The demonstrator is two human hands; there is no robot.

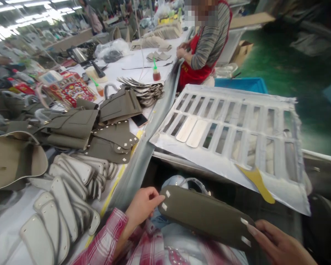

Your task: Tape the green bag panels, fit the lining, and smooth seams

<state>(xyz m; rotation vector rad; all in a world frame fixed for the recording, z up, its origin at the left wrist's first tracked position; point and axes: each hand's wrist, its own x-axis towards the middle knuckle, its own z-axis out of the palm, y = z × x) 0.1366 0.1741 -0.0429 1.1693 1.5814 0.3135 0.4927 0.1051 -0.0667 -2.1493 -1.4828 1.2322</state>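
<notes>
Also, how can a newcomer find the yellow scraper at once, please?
Find the big white rack with slots. At its near edge, beyond the right hand, lies the scraper. Unlike the two cream strips there, it is yellow and wider at one end.

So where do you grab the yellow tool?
Likely by its slim end, coming from the near side with the right hand, once that lets go of the panel. The yellow tool lies with its wide end on the rack, and its slim end points roughly toward that hand, looking narrow enough to pinch.
</notes>
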